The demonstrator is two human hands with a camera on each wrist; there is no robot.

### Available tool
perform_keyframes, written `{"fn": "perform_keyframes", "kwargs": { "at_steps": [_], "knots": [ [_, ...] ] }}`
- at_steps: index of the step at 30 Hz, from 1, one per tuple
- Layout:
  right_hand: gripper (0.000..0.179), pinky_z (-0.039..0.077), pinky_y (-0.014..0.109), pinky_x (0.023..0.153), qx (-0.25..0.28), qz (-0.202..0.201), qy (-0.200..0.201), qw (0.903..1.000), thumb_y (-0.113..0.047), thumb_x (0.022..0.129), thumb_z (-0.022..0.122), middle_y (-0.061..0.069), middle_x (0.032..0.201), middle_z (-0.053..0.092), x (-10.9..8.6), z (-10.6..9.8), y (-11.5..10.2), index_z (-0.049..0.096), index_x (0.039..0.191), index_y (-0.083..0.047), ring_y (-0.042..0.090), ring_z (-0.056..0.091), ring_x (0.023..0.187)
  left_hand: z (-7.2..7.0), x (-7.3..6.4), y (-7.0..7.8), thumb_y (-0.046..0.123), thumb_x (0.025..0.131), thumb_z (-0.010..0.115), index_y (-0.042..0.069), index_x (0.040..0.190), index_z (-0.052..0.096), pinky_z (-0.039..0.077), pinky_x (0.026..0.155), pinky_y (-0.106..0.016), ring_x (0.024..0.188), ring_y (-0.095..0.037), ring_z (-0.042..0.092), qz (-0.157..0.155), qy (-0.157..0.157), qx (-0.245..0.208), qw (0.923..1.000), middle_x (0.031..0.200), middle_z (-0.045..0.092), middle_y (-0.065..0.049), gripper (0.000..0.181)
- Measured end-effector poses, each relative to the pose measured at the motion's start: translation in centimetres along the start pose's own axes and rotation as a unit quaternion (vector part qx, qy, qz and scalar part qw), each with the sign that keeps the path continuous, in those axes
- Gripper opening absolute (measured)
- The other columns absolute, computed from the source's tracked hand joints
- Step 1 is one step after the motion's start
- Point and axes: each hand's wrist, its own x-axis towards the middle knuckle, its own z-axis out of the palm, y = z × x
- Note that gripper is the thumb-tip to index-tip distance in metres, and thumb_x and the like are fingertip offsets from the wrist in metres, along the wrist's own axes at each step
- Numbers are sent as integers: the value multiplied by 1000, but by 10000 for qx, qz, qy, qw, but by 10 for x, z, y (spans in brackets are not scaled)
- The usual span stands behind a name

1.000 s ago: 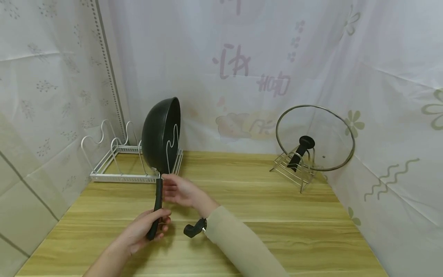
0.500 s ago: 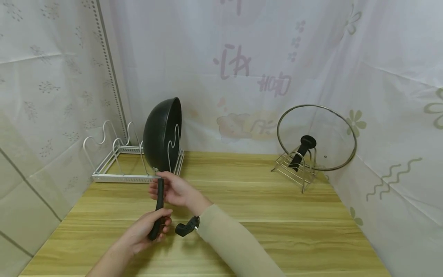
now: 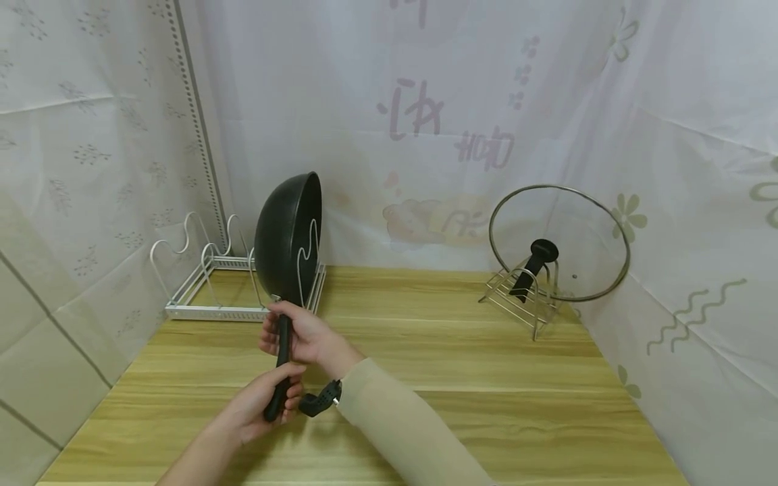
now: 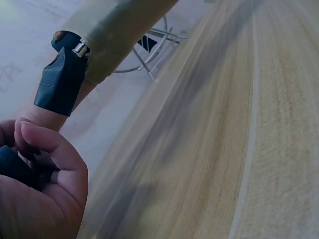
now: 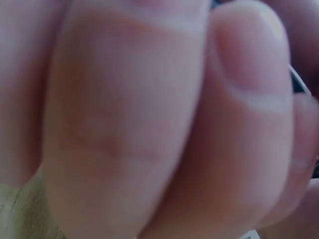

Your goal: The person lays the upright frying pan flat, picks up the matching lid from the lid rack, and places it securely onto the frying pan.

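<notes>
A black wok (image 3: pixel 276 236) stands on its edge, its hollow side facing right, in the right end of a white wire pan rack (image 3: pixel 213 312). Its long black handle (image 3: pixel 283 341) points toward me. My left hand (image 3: pixel 258 401) grips the handle's lower end, the thumb lying across it. Just above, my right hand (image 3: pixel 308 339) holds the handle close to the wok. In the left wrist view, curled left fingers (image 4: pixel 65 169) wrap the dark handle (image 4: pixel 15 167). Right-hand fingers (image 5: pixel 124 109) fill the right wrist view, blurred, hiding most of the handle there.
A glass lid (image 3: pixel 621 270) with a metal rim and black knob leans in a small wire stand (image 3: pixel 535 320) at the back right. Upright wire dividers (image 3: pixel 206 260) rise from the rack's left part. Patterned cloth (image 3: pixel 377 61) surrounds the wooden table (image 3: pixel 462 364).
My right hand has moved left and its fingers have closed round the handle near the wok. My left hand keeps its grip. The whole view has drifted slightly right.
</notes>
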Motion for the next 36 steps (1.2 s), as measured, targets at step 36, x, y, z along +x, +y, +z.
{"fn": "perform_keyframes", "kwargs": {
  "at_steps": [36],
  "knots": [
    [45,29,13,50,-134,305,-58,9994,-27,113,49,-16,58,31,7,2,2,39,69,-26,-2,31,48,16,7,-5,24,108,49,25,59,33,30,35,-17,35,1,34,294,1315,389,9901,47,35,15,51]
  ]
}}
